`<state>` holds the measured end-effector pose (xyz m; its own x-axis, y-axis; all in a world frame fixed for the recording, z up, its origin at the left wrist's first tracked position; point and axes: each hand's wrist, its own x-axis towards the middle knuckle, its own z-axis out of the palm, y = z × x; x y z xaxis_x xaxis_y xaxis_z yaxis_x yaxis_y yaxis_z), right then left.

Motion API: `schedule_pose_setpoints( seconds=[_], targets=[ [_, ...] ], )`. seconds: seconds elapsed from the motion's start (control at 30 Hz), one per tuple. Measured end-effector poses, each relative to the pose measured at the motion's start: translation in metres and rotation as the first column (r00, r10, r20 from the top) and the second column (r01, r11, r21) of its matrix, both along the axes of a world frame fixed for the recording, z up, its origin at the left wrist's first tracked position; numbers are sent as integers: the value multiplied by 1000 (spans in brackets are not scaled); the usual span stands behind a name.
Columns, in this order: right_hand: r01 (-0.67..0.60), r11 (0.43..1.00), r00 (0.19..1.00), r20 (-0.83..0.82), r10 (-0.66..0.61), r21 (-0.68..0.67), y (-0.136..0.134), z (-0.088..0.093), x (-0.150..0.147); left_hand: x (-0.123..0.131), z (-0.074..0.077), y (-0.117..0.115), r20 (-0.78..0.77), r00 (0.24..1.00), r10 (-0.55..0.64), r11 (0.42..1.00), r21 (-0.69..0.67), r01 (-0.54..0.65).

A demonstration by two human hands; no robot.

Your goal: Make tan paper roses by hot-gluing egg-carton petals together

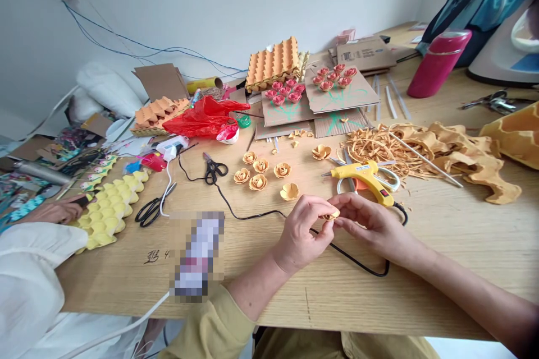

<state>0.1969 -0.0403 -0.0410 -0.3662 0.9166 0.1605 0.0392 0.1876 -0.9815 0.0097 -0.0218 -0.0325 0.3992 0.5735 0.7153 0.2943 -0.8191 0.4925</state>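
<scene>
Between my fingertips is a small tan egg-carton flower (330, 215), mostly hidden by the fingers. My left hand (304, 230) pinches it from the left, and my right hand (366, 223) closes on its right side. Just beyond my right hand lies a yellow hot glue gun (357, 175), resting over white-handled scissors (389, 179). A loose open petal cup (289, 192) sits beyond my left hand. Several finished tan carton roses (258, 182) stand grouped further left, and another tan flower (321, 152) is near the glue gun's tip.
Tan carton scraps (379, 148) heap at the right. Painted pink flowers (286, 92) stand on cardboard at the back. Black scissors (214, 169), a red plastic bag (202, 118) and a pixelated phone-like object (197, 255) lie left. A co-worker's hand (63, 210) touches a yellow egg tray (112, 207).
</scene>
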Motion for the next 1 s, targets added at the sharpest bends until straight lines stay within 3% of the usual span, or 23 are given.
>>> schedule_pose_setpoints(
  seconds=[0.57,1.0],
  targets=[
    [78,994,997,20,-80,73,-1,-9,-2,3,0,-2,39,998,44,999,-21,-44],
    [98,995,995,20,-99,36,1,-12,-3,8,-5,-3,144,989,44,951,-310,2]
  ],
)
